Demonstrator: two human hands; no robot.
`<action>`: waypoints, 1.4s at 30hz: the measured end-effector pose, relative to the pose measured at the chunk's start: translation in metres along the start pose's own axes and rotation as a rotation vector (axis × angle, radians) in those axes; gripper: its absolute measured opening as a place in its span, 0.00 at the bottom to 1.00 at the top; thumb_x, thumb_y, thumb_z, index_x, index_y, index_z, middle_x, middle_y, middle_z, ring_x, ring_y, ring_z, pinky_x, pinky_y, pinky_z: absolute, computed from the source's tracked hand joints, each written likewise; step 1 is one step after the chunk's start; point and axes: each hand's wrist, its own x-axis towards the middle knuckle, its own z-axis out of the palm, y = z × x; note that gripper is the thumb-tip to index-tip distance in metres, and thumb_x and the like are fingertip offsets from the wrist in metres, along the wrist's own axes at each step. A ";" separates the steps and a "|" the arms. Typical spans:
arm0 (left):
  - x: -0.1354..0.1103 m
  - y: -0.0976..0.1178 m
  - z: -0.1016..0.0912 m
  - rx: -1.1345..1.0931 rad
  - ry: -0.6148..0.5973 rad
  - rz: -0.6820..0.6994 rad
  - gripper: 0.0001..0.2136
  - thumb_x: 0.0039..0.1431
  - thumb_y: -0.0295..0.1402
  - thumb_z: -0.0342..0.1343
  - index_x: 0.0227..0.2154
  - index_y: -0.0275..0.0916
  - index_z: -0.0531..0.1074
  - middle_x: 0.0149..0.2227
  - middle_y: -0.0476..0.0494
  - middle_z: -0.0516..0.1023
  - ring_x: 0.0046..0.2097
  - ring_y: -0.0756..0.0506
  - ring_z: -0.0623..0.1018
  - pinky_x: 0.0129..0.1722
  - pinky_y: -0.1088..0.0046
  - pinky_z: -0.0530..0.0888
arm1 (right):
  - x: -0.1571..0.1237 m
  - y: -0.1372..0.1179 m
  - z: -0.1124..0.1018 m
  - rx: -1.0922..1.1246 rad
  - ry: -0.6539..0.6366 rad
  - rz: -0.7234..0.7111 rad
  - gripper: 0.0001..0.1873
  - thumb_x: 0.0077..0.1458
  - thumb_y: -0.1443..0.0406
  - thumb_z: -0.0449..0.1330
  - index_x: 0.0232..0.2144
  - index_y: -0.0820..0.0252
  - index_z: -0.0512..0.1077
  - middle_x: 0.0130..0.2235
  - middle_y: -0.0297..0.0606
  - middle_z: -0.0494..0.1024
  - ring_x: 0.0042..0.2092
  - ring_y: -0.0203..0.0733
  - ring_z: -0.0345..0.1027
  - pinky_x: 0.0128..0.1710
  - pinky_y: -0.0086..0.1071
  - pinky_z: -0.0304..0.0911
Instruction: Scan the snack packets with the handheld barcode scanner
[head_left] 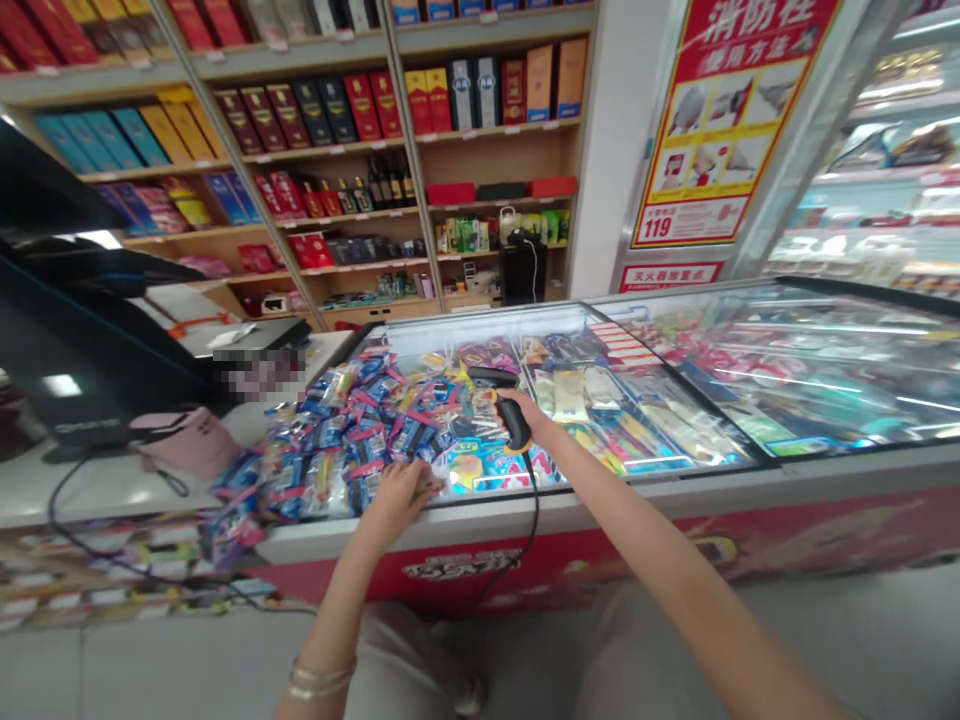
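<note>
My right hand (529, 415) is wrapped round a black and yellow barcode scanner (513, 422). Its head points left over the glass-topped freezer (480, 508), and a cable runs down from the grip across the front edge. Lower and to the left, my left hand (396, 500) has its fingers curled together at the freezer's near edge. What lies in those fingers is small and blurred; I cannot make it out. Beside that hand, a heap of small blue and pink snack packets (360, 430) covers the freezer's left end.
Frozen treats (570, 395) show through the glass. At the left stand a black checkout screen (75, 330) and a pink pouch (184, 440) on the counter. Shelves of boxed goods (330, 110) line the back. A loose cable (135, 565) hangs low at the left.
</note>
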 end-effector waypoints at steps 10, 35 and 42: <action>0.127 -0.015 -0.027 -0.652 0.625 -0.222 0.17 0.57 0.43 0.52 0.44 0.41 0.57 0.35 0.45 0.75 0.33 0.48 0.77 0.32 0.74 0.72 | 0.046 -0.010 -0.012 0.078 -0.034 0.010 0.16 0.51 0.54 0.53 0.22 0.60 0.67 0.18 0.31 0.64 0.18 0.32 0.56 0.16 0.24 0.54; 0.173 -0.023 0.027 -0.517 0.560 -0.295 0.17 0.51 0.41 0.57 0.41 0.37 0.75 0.34 0.44 0.78 0.37 0.45 0.76 0.40 0.70 0.70 | 0.015 -0.007 0.011 -0.307 -0.006 -0.316 0.13 0.48 0.56 0.60 0.25 0.61 0.68 0.19 0.31 0.68 0.15 0.33 0.60 0.14 0.27 0.57; 0.173 -0.023 0.027 -0.535 0.583 -0.280 0.15 0.51 0.39 0.58 0.41 0.38 0.75 0.35 0.45 0.78 0.38 0.46 0.76 0.40 0.72 0.71 | 0.012 -0.007 0.012 -0.328 -0.017 -0.320 0.13 0.50 0.57 0.59 0.22 0.60 0.67 0.15 0.30 0.66 0.14 0.33 0.58 0.14 0.27 0.56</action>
